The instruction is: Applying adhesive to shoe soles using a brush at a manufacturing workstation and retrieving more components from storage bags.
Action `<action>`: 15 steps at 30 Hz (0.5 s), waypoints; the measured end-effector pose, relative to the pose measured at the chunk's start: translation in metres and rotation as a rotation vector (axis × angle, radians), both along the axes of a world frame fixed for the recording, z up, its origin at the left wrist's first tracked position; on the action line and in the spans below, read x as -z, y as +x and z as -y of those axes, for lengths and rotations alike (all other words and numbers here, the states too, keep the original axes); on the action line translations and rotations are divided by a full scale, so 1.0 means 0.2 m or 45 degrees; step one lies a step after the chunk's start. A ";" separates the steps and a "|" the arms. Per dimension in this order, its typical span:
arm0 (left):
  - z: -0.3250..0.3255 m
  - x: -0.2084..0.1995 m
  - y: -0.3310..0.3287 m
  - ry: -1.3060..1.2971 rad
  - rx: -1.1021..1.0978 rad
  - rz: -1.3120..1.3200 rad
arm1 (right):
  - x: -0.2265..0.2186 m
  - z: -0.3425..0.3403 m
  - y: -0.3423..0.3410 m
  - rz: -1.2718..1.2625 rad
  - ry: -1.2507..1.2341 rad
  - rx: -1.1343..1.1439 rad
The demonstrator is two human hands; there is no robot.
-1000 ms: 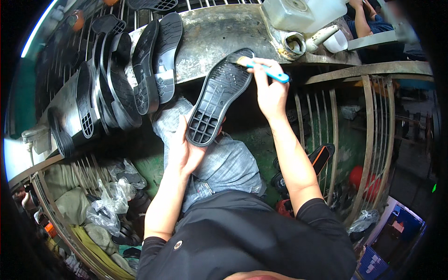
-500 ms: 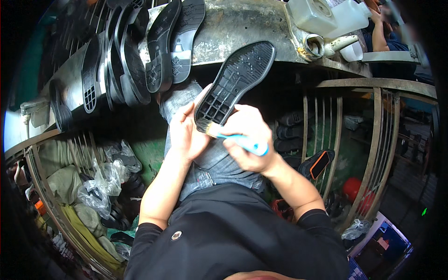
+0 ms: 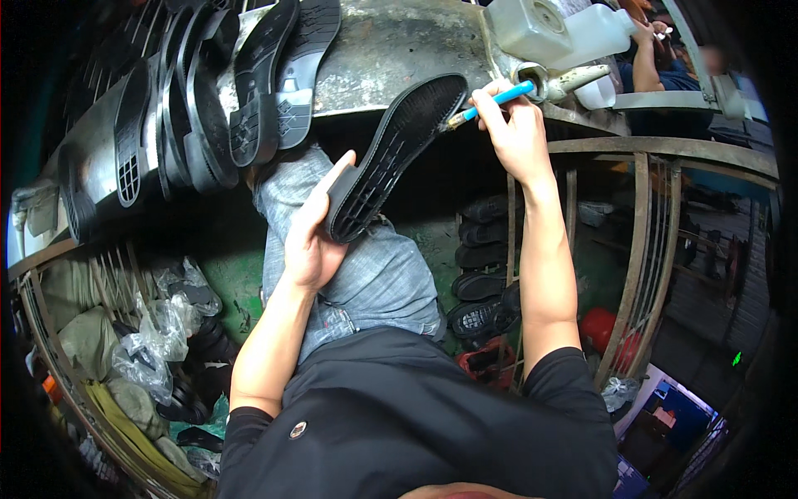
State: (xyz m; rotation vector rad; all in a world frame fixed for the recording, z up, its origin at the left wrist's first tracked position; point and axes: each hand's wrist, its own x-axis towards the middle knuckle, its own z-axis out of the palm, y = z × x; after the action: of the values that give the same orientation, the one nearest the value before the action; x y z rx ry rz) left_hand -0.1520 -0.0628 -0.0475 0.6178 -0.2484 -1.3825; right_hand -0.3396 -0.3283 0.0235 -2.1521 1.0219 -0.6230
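A black shoe sole (image 3: 399,150), its gridded inner side facing up, rests tilted in my left hand (image 3: 314,237), whose fingers and thumb wrap its heel end. My right hand (image 3: 517,133) grips a brush (image 3: 492,106) with a blue handle. The bristles touch or nearly touch the sole's right edge near the toe. More black soles (image 3: 266,83) lie side by side along the bench at the upper left, some leaning on each other.
Past the sole is a worn metal bench (image 3: 399,50). At its right stand translucent plastic bottles (image 3: 532,29) and a grimy open-mouthed pot (image 3: 529,76). Metal racks (image 3: 644,249) flank me, with plastic bags (image 3: 158,333) at left. Another person's arm (image 3: 646,62) shows at upper right.
My right hand has carried the brush from the heel end up to the toe's right edge. The sole has tilted a little in my left hand, and the whole view has shifted slightly.
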 end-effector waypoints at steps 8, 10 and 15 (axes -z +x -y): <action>0.02 -0.01 -0.02 0.036 -0.065 -0.114 | 0.06 0.02 0.14 0.353 -0.531 0.136; 0.02 -0.01 -0.02 0.021 -0.052 -0.130 | 0.13 -0.05 0.16 0.498 -0.317 0.197; 0.03 -0.02 -0.01 0.018 -0.048 -0.198 | 0.28 -0.03 -0.03 0.493 -0.319 0.503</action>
State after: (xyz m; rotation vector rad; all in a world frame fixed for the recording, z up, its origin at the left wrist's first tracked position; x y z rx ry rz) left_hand -0.1531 -0.0685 -0.0436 0.5213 -0.1022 -1.3892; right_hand -0.3454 -0.3220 -0.0330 -1.9273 1.2037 -1.3591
